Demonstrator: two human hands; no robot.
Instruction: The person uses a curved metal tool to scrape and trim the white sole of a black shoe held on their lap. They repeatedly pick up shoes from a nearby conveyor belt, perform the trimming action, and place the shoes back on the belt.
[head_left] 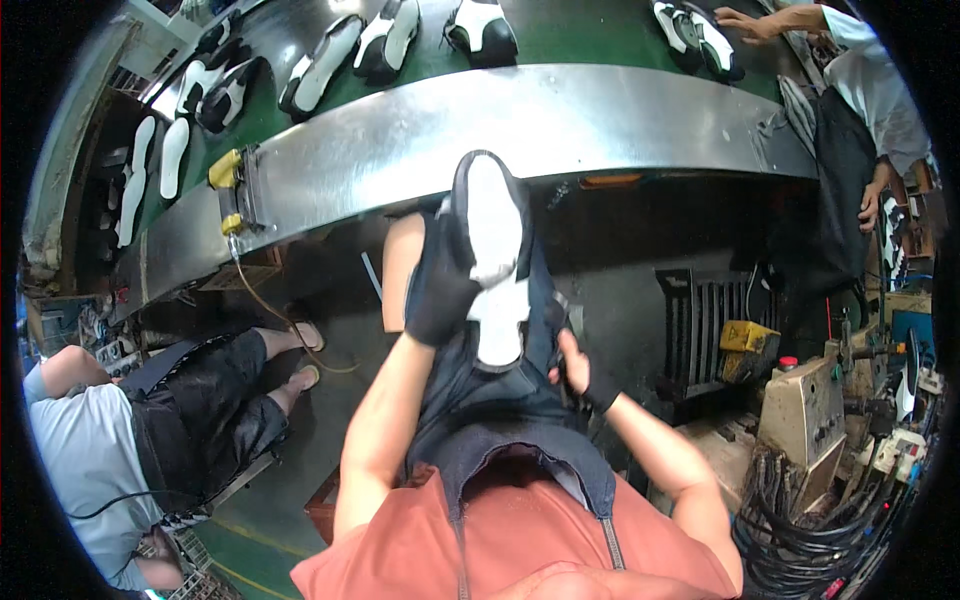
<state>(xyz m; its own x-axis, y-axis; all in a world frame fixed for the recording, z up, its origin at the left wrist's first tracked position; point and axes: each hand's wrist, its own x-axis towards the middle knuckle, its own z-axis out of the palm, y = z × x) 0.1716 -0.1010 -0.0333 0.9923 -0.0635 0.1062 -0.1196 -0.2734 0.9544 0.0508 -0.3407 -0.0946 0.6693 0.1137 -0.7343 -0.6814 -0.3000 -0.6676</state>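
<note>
Your left hand (pixel 445 302) grips the black-and-white shoe (pixel 495 225) on your side of the steel ledge (pixel 400 130). Your right hand (pixel 580 372), which is farther from this ledge, is partly curled; whether it holds something, I cannot tell.

Shoe (pixel 495 225): above lap (pixel 455 400), left hand (pixel 440 300) at left, right hand (pixel 578 372) at right | Metal ledge (pixel 420 130): beyond lap | Other shoes (pixel 390 40): on belt (pixel 570 30) behind ledge | Co-worker (pixel 90 440): far left
</note>
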